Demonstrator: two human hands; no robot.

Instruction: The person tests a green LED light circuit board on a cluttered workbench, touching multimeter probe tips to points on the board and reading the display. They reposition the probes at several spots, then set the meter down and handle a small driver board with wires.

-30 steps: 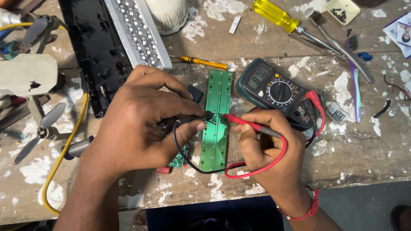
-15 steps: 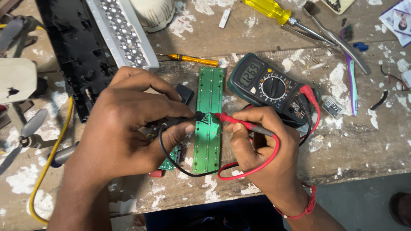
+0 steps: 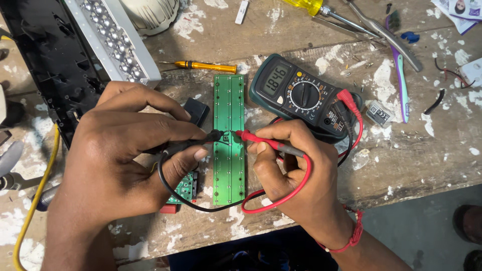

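Head view: left hand (image 3: 120, 150) pinches black probe (image 3: 193, 143), right hand (image 3: 296, 170) red probe (image 3: 263, 141) (tips on green board (image 3: 229, 165))

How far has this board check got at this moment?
Done: the multimeter is switched on, leads plugged in, and the long green circuit board lies bare on the bench. In hand: the left hand holds the black probe and the right hand the red probe, both tips on the board's middle, with a reading showing. Left: I can't tell which other points were probed.
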